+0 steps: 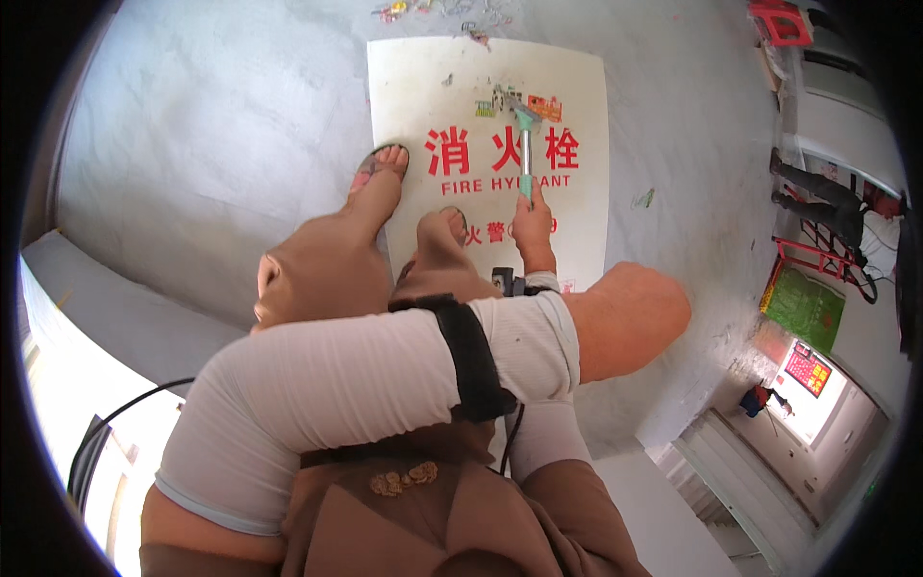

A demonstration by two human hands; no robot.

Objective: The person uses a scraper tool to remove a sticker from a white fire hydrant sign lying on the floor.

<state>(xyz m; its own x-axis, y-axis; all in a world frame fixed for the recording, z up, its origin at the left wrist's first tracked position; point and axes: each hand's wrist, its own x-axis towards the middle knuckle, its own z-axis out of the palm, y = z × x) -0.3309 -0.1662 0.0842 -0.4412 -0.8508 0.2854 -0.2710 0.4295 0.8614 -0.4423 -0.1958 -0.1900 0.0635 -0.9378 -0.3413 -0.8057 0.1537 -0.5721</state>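
My right hand (533,225) grips the mint-green handle of a scraper (526,148) with a metal shaft. The scraper's head touches a flat white panel (418,86) printed with large red fire-hydrant lettering. By the blade is a torn, partly peeled sticker (505,97). An orange sticker (544,108) adjoins it on the right and a small green one (485,109) on the left. Across my body lies my left forearm in a white sleeve, and my left hand (638,321) hangs bent at the wrist over the right side, its fingers hidden.
My sandalled feet (382,162) are at the panel's left edge and lower middle. Scraps of stickers (440,9) lie beyond the panel on the grey floor (216,108). At far right a person (829,205) is near a red metal frame (815,252). Stairs (703,498) descend at lower right.
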